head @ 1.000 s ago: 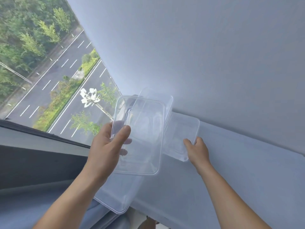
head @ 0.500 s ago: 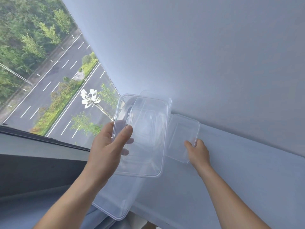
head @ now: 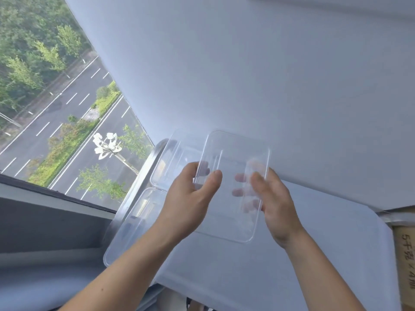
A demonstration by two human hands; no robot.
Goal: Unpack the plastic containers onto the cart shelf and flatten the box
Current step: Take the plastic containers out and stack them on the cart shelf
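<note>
Head view: both hands now on one clear container (head: 233,153), held just above the white cart shelf (head: 325,243).

- Half a second ago the left hand (head: 188,198) carried it alone. It grips the near left edge, thumb on top, fingers underneath and visible through the plastic.
- Right hand (head: 277,205) was touching a smaller clear piece on the shelf. It has let that go and come across to clamp the container's right edge, thumb over, fingers under. Neither hand is free.
- Container has moved right and sits more squarely in front of the person.
- Two more clear containers lie at the shelf's left edge by the window (head: 56,108): far container (head: 167,160) and near container (head: 134,223), edges touching or nearly so.
- I cannot pick out the smaller piece now.
- Cardboard box (head: 406,254) shows at the right margin, upright, not flattened.

Reading: a two-handed set-down beside the others looks imminent. Unpacking is part done and the box is untouched.
</note>
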